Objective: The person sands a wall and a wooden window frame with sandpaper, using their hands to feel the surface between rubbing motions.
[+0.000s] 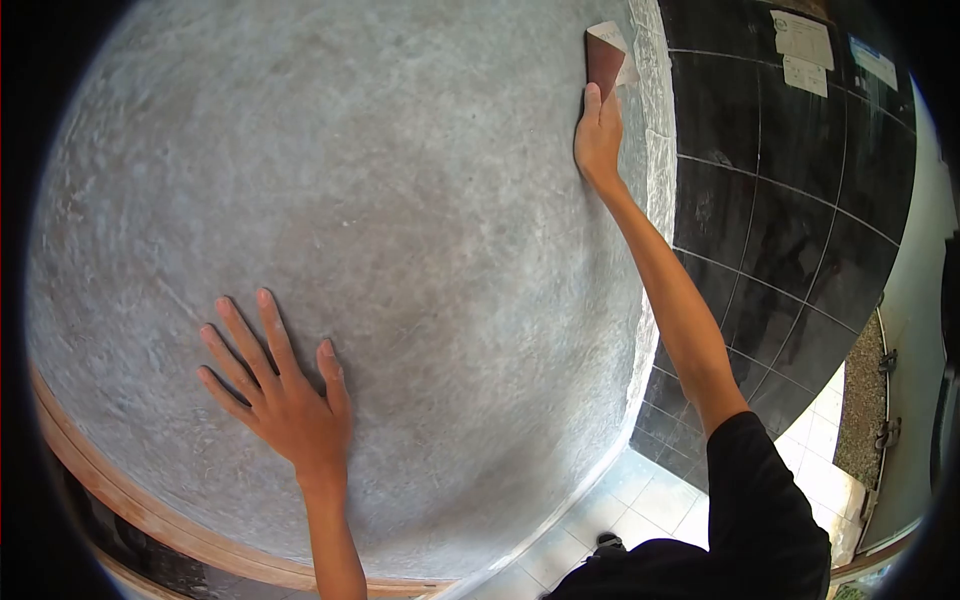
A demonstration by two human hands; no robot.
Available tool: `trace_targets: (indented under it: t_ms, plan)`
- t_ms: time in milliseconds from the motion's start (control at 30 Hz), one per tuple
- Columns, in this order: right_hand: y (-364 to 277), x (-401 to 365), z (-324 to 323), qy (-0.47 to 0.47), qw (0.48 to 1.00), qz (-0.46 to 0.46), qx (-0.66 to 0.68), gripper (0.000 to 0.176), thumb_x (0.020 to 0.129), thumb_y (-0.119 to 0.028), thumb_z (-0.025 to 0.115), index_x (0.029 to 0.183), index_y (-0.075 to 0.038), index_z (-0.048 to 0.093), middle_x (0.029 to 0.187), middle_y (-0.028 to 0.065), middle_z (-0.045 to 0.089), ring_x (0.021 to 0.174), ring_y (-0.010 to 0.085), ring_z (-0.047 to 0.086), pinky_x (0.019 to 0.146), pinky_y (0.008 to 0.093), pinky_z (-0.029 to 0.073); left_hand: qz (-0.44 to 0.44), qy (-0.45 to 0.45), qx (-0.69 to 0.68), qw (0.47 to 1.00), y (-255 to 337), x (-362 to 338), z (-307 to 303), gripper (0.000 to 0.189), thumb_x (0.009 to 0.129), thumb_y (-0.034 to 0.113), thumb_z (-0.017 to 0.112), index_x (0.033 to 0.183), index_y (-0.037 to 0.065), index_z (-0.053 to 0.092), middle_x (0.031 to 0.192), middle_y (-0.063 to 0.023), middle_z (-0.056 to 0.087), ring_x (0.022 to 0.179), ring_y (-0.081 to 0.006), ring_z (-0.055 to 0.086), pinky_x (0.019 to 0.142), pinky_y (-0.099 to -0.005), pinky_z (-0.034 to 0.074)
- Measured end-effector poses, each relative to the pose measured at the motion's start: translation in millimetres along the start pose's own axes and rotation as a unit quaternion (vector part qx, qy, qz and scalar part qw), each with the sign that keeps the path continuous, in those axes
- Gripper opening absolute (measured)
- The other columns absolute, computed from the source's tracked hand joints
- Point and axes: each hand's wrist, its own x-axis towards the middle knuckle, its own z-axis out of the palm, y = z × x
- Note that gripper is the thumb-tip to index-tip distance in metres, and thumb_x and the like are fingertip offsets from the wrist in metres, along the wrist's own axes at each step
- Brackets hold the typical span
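My left hand [295, 410] lies flat on the grey plastered wall [430, 250], its fingers spread and nothing held in them. Up at the top right of the wall, my right hand [600, 140] grips a folded piece of sandpaper [604, 62], dark red-brown on one face and pale with print on the other. The sandpaper is against the wall, close to its rough white edge [655, 120]. Part of my right hand's fingers is hidden behind the sandpaper and the palm.
Black tiles [760, 190] with paper labels [803, 42] cover the surface right of the white edge. A wooden frame [170, 530] curves along the lower left. Below are pale floor tiles [630, 490] and a dark shoe [608, 543].
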Motion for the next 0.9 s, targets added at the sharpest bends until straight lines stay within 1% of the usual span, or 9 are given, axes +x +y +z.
trace_targets:
  t_ms: [67, 233, 300, 367, 433, 600, 700, 833, 900]
  plan:
    - [1, -5, 1, -0.003, 1.000, -0.010, 0.007, 0.056, 0.099, -0.030, 0.031, 0.140, 0.008, 0.022, 0.144, 0.0260, 0.028, 0.135, 0.0404, 0.023, 0.113, 0.0417, 0.012, -0.007, 0.006, 0.001, 1.000, 11, 1, 5, 0.053, 0.095, 0.041, 0.035, 0.139, 0.013, 0.041, 0.148, -0.0123, 0.029, 0.138, -0.0345, 0.022, 0.112, -0.0517, 0.013]
    - [6, -118, -28, -0.082, 0.992, -0.092, 0.000, 0.057, 0.099, -0.026, 0.031, 0.142, 0.008, 0.015, 0.148, 0.0218, 0.024, 0.138, 0.0345, 0.020, 0.112, 0.0483, 0.007, -0.016, 0.009, -0.004, 1.000, 40, 6, 9, 0.053, 0.094, 0.041, 0.036, 0.139, 0.013, 0.041, 0.148, -0.0130, 0.030, 0.138, -0.0353, 0.022, 0.112, -0.0522, 0.013]
    - [21, -116, -32, -0.091, 0.990, -0.102, 0.030, 0.056, 0.099, -0.024, 0.031, 0.142, 0.008, 0.015, 0.148, 0.0217, 0.024, 0.138, 0.0341, 0.020, 0.112, 0.0493, 0.007, -0.004, 0.005, -0.015, 1.000, 50, 9, 12, 0.054, 0.095, 0.042, 0.036, 0.140, 0.013, 0.038, 0.150, -0.0096, 0.026, 0.140, -0.0309, 0.018, 0.112, -0.0497, 0.012]
    - [38, -100, -31, -0.092, 0.988, -0.126, 0.011, 0.055, 0.099, -0.024, 0.032, 0.141, 0.009, 0.018, 0.147, 0.0219, 0.025, 0.138, 0.0335, 0.020, 0.112, 0.0488, 0.007, 0.000, 0.008, -0.012, 1.000, 58, 12, 15, 0.054, 0.095, 0.042, 0.036, 0.140, 0.013, 0.038, 0.150, -0.0098, 0.026, 0.140, -0.0310, 0.018, 0.112, -0.0498, 0.012]
    - [38, -60, -22, -0.056, 0.996, -0.066, -0.007, 0.055, 0.099, -0.025, 0.032, 0.140, 0.009, 0.021, 0.147, 0.0228, 0.026, 0.138, 0.0338, 0.022, 0.112, 0.0470, 0.008, 0.009, 0.009, -0.011, 1.000, 67, 14, 17, 0.054, 0.095, 0.041, 0.037, 0.140, 0.013, 0.037, 0.150, -0.0100, 0.026, 0.140, -0.0312, 0.018, 0.112, -0.0499, 0.012]
    - [39, 29, -17, -0.050, 0.994, -0.098, 0.015, 0.055, 0.099, -0.028, 0.033, 0.140, 0.008, 0.023, 0.146, 0.0226, 0.026, 0.137, 0.0338, 0.022, 0.113, 0.0448, 0.009, 0.003, -0.006, 0.001, 1.000, 97, 24, 21, 0.055, 0.093, 0.042, 0.037, 0.138, 0.011, 0.041, 0.147, -0.0130, 0.030, 0.138, -0.0351, 0.021, 0.111, -0.0537, 0.013]
    - [37, -7, -20, -0.031, 0.996, -0.078, 0.003, 0.054, 0.099, -0.028, 0.032, 0.139, 0.007, 0.028, 0.148, 0.0198, 0.025, 0.138, 0.0341, 0.021, 0.112, 0.0461, 0.009, -0.001, 0.001, -0.008, 1.000, 115, 27, 25, 0.055, 0.094, 0.042, 0.036, 0.138, 0.011, 0.041, 0.147, -0.0127, 0.031, 0.138, -0.0349, 0.021, 0.111, -0.0535, 0.013]
    - [60, -93, -44, -0.121, 0.981, -0.147, -0.026, 0.054, 0.099, -0.032, 0.030, 0.140, 0.003, 0.030, 0.150, 0.0166, 0.022, 0.139, 0.0356, 0.018, 0.110, 0.0535, 0.009, 0.007, 0.004, -0.007, 1.000, 130, 31, 28, 0.054, 0.094, 0.042, 0.037, 0.138, 0.012, 0.041, 0.147, -0.0124, 0.031, 0.138, -0.0348, 0.021, 0.111, -0.0535, 0.013]
    - [71, -89, -48, -0.132, 0.976, -0.173, -0.024, 0.054, 0.099, -0.032, 0.030, 0.141, 0.002, 0.029, 0.150, 0.0162, 0.023, 0.139, 0.0358, 0.018, 0.110, 0.0542, 0.009, 0.016, -0.002, -0.007, 1.000, 134, 34, 29, 0.054, 0.094, 0.042, 0.037, 0.138, 0.012, 0.041, 0.147, -0.0123, 0.031, 0.138, -0.0347, 0.021, 0.111, -0.0534, 0.013]
